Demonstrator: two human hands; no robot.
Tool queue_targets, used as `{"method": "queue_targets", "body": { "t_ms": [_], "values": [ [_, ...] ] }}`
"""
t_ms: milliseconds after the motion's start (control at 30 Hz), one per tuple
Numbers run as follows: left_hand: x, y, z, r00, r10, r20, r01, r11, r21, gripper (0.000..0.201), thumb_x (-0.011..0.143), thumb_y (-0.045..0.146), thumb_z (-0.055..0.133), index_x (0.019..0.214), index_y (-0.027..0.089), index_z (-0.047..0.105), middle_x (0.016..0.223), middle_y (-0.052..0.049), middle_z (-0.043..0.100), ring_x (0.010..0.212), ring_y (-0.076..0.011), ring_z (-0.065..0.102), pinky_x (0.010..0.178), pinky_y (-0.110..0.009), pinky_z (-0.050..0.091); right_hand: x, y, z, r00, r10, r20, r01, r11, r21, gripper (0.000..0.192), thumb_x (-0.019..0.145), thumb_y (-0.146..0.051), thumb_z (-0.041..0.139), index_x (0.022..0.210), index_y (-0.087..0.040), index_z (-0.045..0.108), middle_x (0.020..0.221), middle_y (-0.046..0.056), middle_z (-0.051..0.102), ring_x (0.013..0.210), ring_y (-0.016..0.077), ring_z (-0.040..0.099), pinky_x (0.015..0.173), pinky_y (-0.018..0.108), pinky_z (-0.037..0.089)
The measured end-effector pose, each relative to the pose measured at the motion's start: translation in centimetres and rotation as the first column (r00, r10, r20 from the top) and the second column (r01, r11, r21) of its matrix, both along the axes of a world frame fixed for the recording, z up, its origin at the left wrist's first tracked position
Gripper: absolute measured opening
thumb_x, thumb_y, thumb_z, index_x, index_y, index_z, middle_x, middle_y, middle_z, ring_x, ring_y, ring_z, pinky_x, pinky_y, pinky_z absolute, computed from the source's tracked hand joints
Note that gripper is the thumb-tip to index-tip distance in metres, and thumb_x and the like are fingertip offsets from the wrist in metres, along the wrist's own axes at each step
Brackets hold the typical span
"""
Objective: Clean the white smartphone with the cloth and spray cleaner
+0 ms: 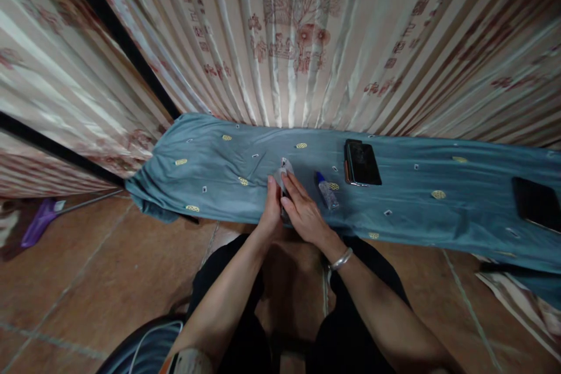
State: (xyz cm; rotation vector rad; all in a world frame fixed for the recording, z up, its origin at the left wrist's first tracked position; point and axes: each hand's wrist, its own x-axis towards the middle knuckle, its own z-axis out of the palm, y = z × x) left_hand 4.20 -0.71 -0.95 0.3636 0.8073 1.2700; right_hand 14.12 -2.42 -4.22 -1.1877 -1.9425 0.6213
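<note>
Both my hands, left hand (272,205) and right hand (302,210), pinch a small white packet (284,170) (light, flimsy); I'd grip its edges.

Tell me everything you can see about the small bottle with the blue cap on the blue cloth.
The small bottle lies on its side on the blue cloth, its blue cap pointing away from the person. Its body looks like clear plastic; any label is too small to read. It rests just beside the right hand, apart from it, and nearer the person than the dark phone. Nothing but the cloth touches it.
</note>
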Motion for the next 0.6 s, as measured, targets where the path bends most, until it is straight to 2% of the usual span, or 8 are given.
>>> {"method": "queue_targets", "body": {
  "t_ms": [167,300,467,600],
  "values": [
    [-1.1,0.6,0.2,0.999,0.034,-0.019,-0.035,0.998,-0.044,0.057,0.107,0.045,0.026,0.128,0.012,0.069,0.113,-0.009,0.078,0.129,-0.0221,0.063,0.113,-0.032,0.045,-0.8,-1.3,-0.4,0.995,0.089,0.037,-0.089,0.996,-0.005,0.061,0.107,-0.041,0.037,0.164,-0.022,0.025,0.168,0.010,0.032,0.157,0.0209,0.027,0.130,0.046,0.026],
    [-1.9,1.0,0.8,0.999,0.042,-0.006,-0.042,0.997,-0.065,0.060,0.107,0.047,0.023,0.123,0.013,0.070,0.105,-0.007,0.079,0.118,-0.0225,0.069,0.105,-0.032,0.052,-1.3,-2.2,-0.6,0.988,0.136,0.072,-0.139,0.990,0.028,0.061,0.107,-0.040,0.037,0.164,-0.024,0.022,0.168,0.010,0.032,0.157,0.0230,0.027,0.129,0.050,0.027],
    [-2.8,1.3,1.5,0.997,0.067,0.022,-0.066,0.995,-0.077,0.066,0.106,0.053,0.019,0.133,0.014,0.065,0.111,-0.009,0.079,0.118,-0.0249,0.070,0.103,-0.035,0.054,-1.6,-3.0,-0.8,0.975,0.191,0.117,-0.200,0.978,0.066,0.061,0.108,-0.039,0.035,0.165,-0.023,0.019,0.168,0.012,0.031,0.158,0.0245,0.025,0.128,0.052,0.029],
    [-3.2,1.4,1.2,0.996,0.081,0.039,-0.078,0.995,-0.063,0.067,0.103,0.060,0.025,0.133,0.017,0.067,0.115,-0.009,0.078,0.117,-0.0268,0.070,0.101,-0.035,0.054,-1.8,-3.3,-1.0,0.964,0.210,0.162,-0.230,0.966,0.117,0.062,0.108,-0.036,0.035,0.165,-0.021,0.016,0.168,0.015,0.032,0.158,0.0261,0.023,0.127,0.054,0.030]
  ]
}}
